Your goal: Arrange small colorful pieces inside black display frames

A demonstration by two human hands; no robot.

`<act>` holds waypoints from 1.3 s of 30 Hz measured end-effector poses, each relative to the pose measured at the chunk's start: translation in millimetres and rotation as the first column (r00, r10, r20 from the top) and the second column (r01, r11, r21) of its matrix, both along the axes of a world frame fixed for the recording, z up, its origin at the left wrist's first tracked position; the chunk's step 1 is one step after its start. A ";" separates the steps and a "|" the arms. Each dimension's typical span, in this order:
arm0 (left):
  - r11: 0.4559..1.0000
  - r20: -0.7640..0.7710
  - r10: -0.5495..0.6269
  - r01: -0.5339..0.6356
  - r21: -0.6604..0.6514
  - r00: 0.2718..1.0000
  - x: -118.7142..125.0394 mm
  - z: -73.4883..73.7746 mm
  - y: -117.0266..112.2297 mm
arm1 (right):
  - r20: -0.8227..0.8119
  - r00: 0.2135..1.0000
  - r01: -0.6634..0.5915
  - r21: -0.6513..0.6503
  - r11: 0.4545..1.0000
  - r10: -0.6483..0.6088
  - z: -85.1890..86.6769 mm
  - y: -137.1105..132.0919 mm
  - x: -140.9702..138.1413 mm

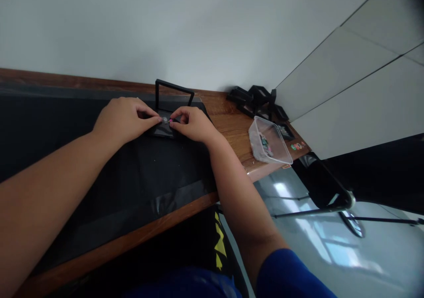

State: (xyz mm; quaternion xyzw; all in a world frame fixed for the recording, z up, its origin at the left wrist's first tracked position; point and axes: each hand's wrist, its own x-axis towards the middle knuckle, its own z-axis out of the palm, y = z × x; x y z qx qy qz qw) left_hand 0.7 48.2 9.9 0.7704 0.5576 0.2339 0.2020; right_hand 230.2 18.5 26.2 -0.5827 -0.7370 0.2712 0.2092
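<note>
A black hinged frame case (162, 130) lies open on the dark mat, its thin rectangular lid frame (174, 85) standing up at the back. Over the case, a small pale round piece (165, 119) sits between my two hands. My left hand (121, 120) is closed in a pinch, thumb and forefinger at the left edge of that piece. From the other side, my right hand (195, 123) pinches a tiny pink piece (171, 120). Both pieces are too small to name exactly, and I cannot tell whether they are joined.
To the right, a clear plastic tub (270, 141) holds small packed items near the table edge. Behind it, several black frames (253, 99) are piled against the wall. Small coloured discs (297, 146) lie on the wooden table's corner. A black chair (318, 179) stands beyond.
</note>
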 end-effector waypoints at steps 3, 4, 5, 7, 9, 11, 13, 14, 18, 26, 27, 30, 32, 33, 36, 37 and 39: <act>0.999 -0.007 -0.035 0.035 -0.004 0.999 0.8 1.0 -0.7 | -0.025 0.999 -0.021 -0.027 0.999 0.020 -0.5 0.9 1.6; 0.999 -0.002 -0.053 0.053 -0.006 0.999 0.5 0.8 -0.4 | -0.029 0.999 -0.025 -0.034 0.999 0.024 -0.8 1.4 2.0; 0.997 0.008 -0.072 0.072 -0.002 0.997 -0.1 0.4 0.2 | -0.032 0.999 -0.029 -0.037 0.999 0.028 -1.0 1.8 2.3; 0.993 0.036 -0.114 0.113 0.016 0.993 -2.5 -0.7 2.1 | -0.040 0.999 -0.038 -0.037 0.999 0.036 -1.4 2.5 2.7; 0.988 0.046 -0.152 0.151 0.022 0.987 -5.8 -1.6 4.9 | -0.052 0.998 -0.049 -0.035 0.998 0.047 -1.5 2.9 2.7; 0.986 0.029 -0.165 0.165 -0.003 0.986 -8.7 -1.7 7.8 | -0.058 0.998 -0.040 -0.034 0.999 0.038 -1.7 3.1 2.4; 0.986 0.011 -0.160 0.161 -0.043 0.987 -10.2 -0.9 9.8 | -0.058 0.998 -0.014 -0.032 0.999 0.012 -2.0 3.0 2.0; 0.985 0.007 -0.163 0.163 -0.058 0.987 -10.3 -0.3 10.2 | -0.056 0.998 0.001 -0.029 1.000 -0.002 -2.1 2.9 1.7; 0.984 -0.001 -0.152 0.151 -0.091 0.988 -7.2 1.6 8.1 | -0.036 0.999 0.013 -0.012 1.000 -0.013 -1.5 1.7 -0.1; 0.989 -0.026 -0.106 0.102 -0.104 0.994 -2.5 -4.1 6.0 | 0.004 1.000 -0.027 -0.004 1.000 0.028 -0.6 0.0 -2.5; 0.991 -0.031 -0.106 0.102 -0.091 0.994 -2.0 -4.9 6.0 | 0.002 1.000 -0.029 -0.005 1.000 0.029 -0.7 -0.1 -2.4; 0.992 -0.052 -0.119 0.117 -0.039 0.992 0.0 -5.1 4.1 | 0.001 0.999 -0.033 -0.013 0.999 0.033 -0.8 -0.5 -2.4; 0.990 -0.077 -0.137 0.138 0.000 0.988 1.8 -3.4 1.7 | 0.002 0.999 -0.037 -0.010 0.999 0.037 -0.7 -0.6 -2.3; 0.989 -0.091 -0.145 0.148 0.019 0.985 2.6 -2.4 0.2 | 0.005 0.999 -0.038 -0.006 0.999 0.038 -0.6 -0.6 -2.3; 0.983 -0.127 -0.156 0.166 0.074 0.979 3.7 0.4 -3.8 | 0.019 0.999 -0.041 0.009 0.999 0.041 -0.3 -0.6 -1.9; 0.981 -0.131 -0.156 0.169 0.095 0.979 3.3 1.0 -4.8 | 0.023 0.999 -0.039 0.011 0.999 0.039 -0.2 -0.5 -1.8; 0.977 -0.129 -0.148 0.165 0.137 0.980 1.6 1.6 -5.9 | 0.025 0.999 -0.035 0.012 0.999 0.035 -0.2 -0.6 -1.6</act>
